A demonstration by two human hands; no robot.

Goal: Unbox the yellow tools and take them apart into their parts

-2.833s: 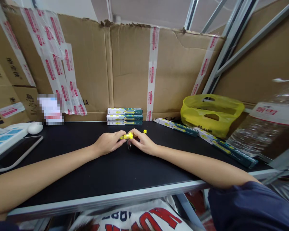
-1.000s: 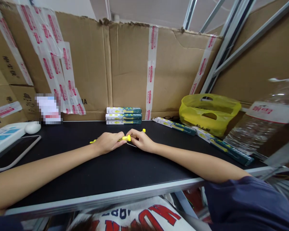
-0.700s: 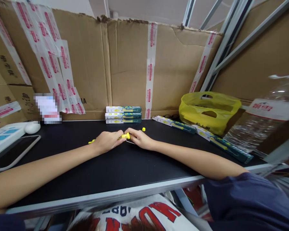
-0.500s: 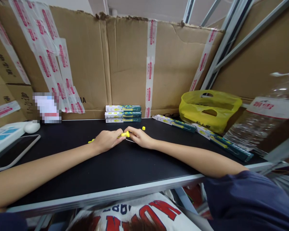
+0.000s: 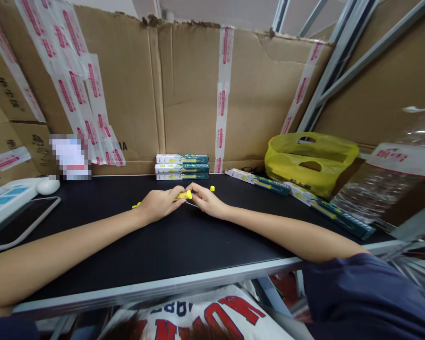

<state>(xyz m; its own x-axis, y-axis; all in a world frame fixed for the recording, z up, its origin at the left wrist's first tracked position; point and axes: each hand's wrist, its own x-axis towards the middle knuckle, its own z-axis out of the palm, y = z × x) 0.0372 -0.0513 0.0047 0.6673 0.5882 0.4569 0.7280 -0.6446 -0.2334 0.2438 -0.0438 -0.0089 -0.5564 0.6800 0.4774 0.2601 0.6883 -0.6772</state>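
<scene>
My left hand (image 5: pixel 158 205) is wrapped round a long yellow tool handle (image 5: pixel 183 195). Its wider end sticks out toward the right, and the other end shows behind the wrist. My right hand (image 5: pixel 209 203) is closed at that wider end, fingers bent and close to it. Below its fingertips shows a thin pale metal rod (image 5: pixel 191 204), which it seems to pinch; the exact grip is hidden. A small yellow cap (image 5: pixel 212 188) lies on the black table just behind my right hand.
Stacked narrow boxes (image 5: pixel 182 167) stand at the back. Two more such boxes (image 5: pixel 258 182) (image 5: pixel 333 212) lie at right, near a yellow plastic bag (image 5: pixel 310 160) and a large clear bottle (image 5: pixel 378 182). At left are a phone (image 5: pixel 21 224) and a white egg-shaped object (image 5: pixel 47 186).
Both hands stay almost in place. A little more of the yellow handle shows between them, and the view has shifted slightly.
</scene>
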